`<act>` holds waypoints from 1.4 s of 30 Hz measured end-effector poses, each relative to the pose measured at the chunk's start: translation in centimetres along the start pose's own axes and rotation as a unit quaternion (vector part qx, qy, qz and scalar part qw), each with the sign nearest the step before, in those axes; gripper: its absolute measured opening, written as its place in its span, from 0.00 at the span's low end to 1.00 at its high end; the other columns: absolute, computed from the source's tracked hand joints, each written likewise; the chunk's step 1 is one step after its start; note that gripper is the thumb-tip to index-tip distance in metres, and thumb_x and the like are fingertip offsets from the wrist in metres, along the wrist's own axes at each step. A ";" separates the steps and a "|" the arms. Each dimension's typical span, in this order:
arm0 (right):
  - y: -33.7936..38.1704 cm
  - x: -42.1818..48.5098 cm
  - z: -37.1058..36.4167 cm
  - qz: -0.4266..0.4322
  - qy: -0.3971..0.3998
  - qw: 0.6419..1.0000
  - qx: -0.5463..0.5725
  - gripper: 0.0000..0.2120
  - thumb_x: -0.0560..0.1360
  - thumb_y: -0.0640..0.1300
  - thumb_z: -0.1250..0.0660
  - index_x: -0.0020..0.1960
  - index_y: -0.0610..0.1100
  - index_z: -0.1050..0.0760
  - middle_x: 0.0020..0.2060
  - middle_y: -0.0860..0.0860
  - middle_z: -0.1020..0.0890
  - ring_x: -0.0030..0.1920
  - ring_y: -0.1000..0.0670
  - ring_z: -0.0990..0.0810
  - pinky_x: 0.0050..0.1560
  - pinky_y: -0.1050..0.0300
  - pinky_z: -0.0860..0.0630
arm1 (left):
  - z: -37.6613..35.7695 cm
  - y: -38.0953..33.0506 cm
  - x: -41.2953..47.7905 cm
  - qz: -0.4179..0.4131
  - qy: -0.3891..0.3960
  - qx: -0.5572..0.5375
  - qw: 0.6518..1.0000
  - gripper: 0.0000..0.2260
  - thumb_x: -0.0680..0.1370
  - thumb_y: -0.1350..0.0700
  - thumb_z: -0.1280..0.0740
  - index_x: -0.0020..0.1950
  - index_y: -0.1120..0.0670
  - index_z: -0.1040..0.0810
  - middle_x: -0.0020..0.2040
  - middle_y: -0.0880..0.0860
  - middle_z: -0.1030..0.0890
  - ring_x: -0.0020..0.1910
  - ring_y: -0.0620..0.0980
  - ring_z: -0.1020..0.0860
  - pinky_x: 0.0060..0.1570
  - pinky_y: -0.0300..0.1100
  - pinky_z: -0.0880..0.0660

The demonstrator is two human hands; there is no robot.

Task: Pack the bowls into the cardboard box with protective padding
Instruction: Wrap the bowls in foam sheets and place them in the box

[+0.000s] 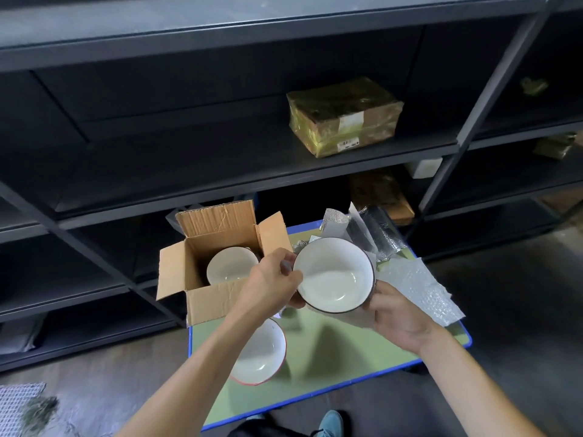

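Left hand [271, 282] and right hand [397, 313] held a dark-rimmed bowl [334, 274], fingers [280, 258] clamped on opposite rims (cardboard box [211, 299] just left of the left fingers).

Both your forearms reach forward; your left grip [271, 283] pinches the rim of the white dark-rimmed ceramic bowl [334, 274], your right grip [399, 313] cups it from beneath.

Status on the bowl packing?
Left hand and right hand hold dark-rimmed bowl. One bowl in open box. Red-rimmed bowl on table. Box opening clear.
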State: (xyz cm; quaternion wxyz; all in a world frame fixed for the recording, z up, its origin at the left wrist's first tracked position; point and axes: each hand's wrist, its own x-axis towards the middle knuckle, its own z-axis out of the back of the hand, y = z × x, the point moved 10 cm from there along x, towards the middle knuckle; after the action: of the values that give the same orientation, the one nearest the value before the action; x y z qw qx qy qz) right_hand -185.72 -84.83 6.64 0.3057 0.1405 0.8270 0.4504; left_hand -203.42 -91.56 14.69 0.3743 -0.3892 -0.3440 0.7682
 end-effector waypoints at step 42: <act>6.9 2.2 -5.0 0.071 -0.197 0.903 -0.374 0.11 0.81 0.53 0.37 0.46 0.48 0.21 0.39 0.51 0.17 0.36 0.53 0.17 0.40 0.54 0.17 | 3.4 5.3 1.3 0.023 -0.002 -0.028 0.999 0.11 0.75 0.49 0.43 0.47 0.49 0.23 0.39 0.50 0.18 0.38 0.53 0.17 0.49 0.57 0.20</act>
State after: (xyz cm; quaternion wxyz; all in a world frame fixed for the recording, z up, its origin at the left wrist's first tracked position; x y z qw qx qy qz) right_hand -190.90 -83.20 13.58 0.4594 0.1603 0.5084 0.7105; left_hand -208.56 -93.83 11.46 0.3449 -0.4054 -0.3576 0.7674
